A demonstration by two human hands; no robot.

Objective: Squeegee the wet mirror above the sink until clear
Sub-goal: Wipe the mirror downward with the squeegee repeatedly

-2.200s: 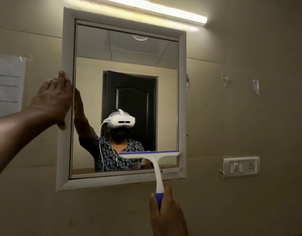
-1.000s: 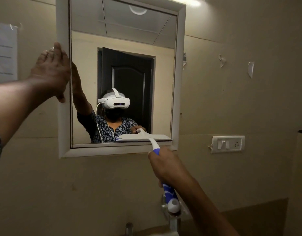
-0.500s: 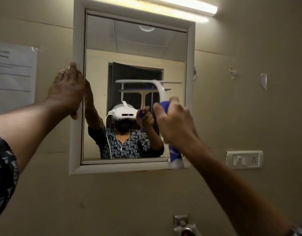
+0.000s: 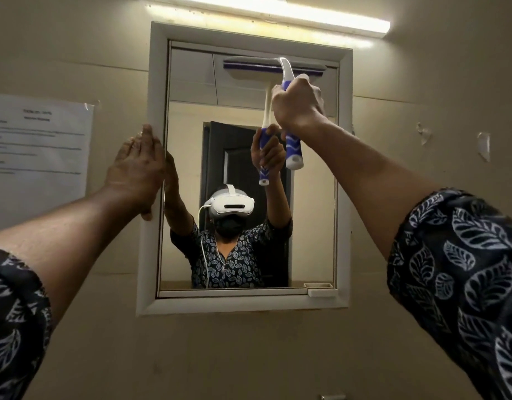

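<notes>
A white-framed mirror (image 4: 312, 197) hangs on the beige wall. My right hand (image 4: 296, 105) is shut on the blue-and-white handle of a squeegee (image 4: 292, 151). Its blade (image 4: 249, 66) lies flat against the glass at the top right of the mirror, just under the frame. My left hand (image 4: 136, 171) rests flat with fingers together against the mirror's left frame edge. The glass reflects a person with raised arms and a dark door; I cannot tell any water on it.
A lit tube light (image 4: 266, 13) runs above the mirror. A paper notice (image 4: 38, 157) is taped to the wall at left. Torn tape bits (image 4: 482, 145) stick to the wall at right. A small white ledge (image 4: 321, 291) sits at the mirror's lower right corner.
My right hand has lifted the squeegee from the mirror's bottom edge up to its top right. My left hand has stayed on the left frame. The view has shifted.
</notes>
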